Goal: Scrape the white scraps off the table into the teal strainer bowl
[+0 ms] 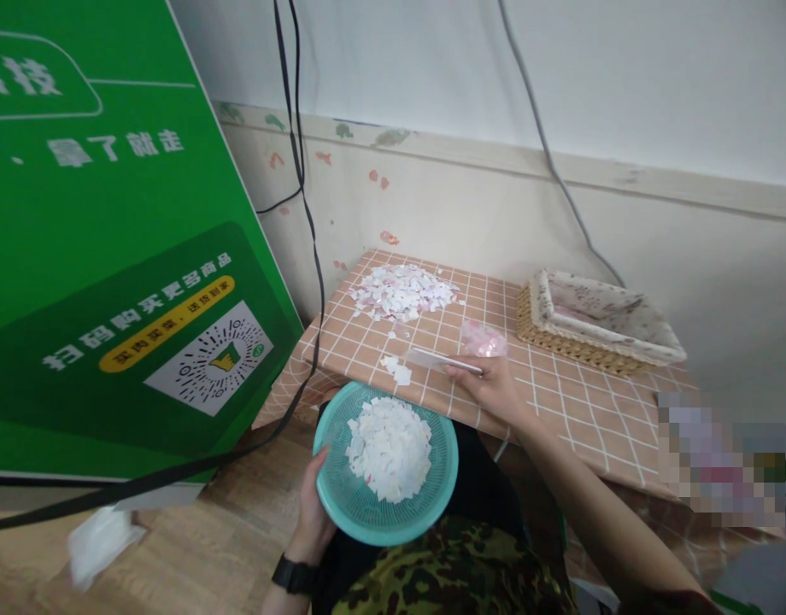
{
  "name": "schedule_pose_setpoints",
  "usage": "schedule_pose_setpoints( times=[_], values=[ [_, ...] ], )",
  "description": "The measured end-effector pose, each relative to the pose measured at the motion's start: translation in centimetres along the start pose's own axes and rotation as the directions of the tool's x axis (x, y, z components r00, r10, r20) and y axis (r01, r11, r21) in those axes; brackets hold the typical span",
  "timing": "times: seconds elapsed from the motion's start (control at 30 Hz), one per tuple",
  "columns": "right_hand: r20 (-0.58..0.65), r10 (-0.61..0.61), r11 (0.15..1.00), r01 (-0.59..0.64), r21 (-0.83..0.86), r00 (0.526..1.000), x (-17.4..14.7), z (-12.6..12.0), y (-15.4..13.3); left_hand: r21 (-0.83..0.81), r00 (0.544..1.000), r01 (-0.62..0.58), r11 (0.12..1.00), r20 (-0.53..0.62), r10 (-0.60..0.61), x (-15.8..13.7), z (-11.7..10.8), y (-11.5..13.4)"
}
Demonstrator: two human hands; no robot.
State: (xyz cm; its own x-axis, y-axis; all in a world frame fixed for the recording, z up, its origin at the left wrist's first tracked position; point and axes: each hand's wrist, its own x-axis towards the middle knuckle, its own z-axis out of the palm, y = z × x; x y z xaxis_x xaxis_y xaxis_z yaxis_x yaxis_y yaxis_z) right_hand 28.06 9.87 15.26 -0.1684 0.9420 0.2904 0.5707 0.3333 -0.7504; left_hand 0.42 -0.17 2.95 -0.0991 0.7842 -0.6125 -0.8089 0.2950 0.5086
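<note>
My left hand (314, 495) grips the left rim of a round teal plastic colander (449, 478), fingers partly hidden. Inside it lies a heap of small white paper-like pieces (390, 448). The colander is just below the table's front edge, over my lap. Above the table, my right hand (492, 382) is closed on a thin, flat, pale scraper-like blade (435, 359), which points left. Close to its tip are a few loose white pieces (397, 370) near the edge. Farther back sits a larger pile of white and pinkish pieces (402, 292). A clear and pink plastic bag (483, 337) lies behind my right hand.
A cloth-lined wicker basket (582, 346) stands at the right on the checked tablecloth (553, 410). The green panel (124, 213) rises at left, with a black cable (317, 290) hanging before it. White plastic (103, 545) lies on the floor. The wall borders the table's back.
</note>
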Motion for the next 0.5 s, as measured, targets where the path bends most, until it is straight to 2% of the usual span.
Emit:
schedule_pose_setpoints(
  times=[0.13, 0.3, 0.4, 0.5],
  values=[
    [-0.021, -0.032, 0.999, 0.032, 0.001, 0.999, -0.8, 0.3, -0.1, -0.006, 1.000, 0.003, 1.000, 0.022, -0.003, -0.9, 1.5, 1.1],
    [0.119, -0.084, 0.994, 0.074, 0.085, 0.989, -1.8, 0.7, -1.3, 0.013, 1.000, -0.024, 1.000, 0.012, 0.024, -1.3, 2.6, 1.7],
    [0.193, -0.077, 0.990, 0.052, 0.132, 0.978, -2.1, 0.5, -2.1, 0.026, 1.000, -0.006, 1.000, 0.013, 0.006, -1.4, 3.0, 2.2],
    [0.101, -0.054, 0.996, 0.046, 0.082, 0.993, -1.4, 0.8, -2.1, 0.030, 1.000, -0.007, 1.000, 0.024, 0.006, -1.4, 3.3, 2.8]
  ],
)
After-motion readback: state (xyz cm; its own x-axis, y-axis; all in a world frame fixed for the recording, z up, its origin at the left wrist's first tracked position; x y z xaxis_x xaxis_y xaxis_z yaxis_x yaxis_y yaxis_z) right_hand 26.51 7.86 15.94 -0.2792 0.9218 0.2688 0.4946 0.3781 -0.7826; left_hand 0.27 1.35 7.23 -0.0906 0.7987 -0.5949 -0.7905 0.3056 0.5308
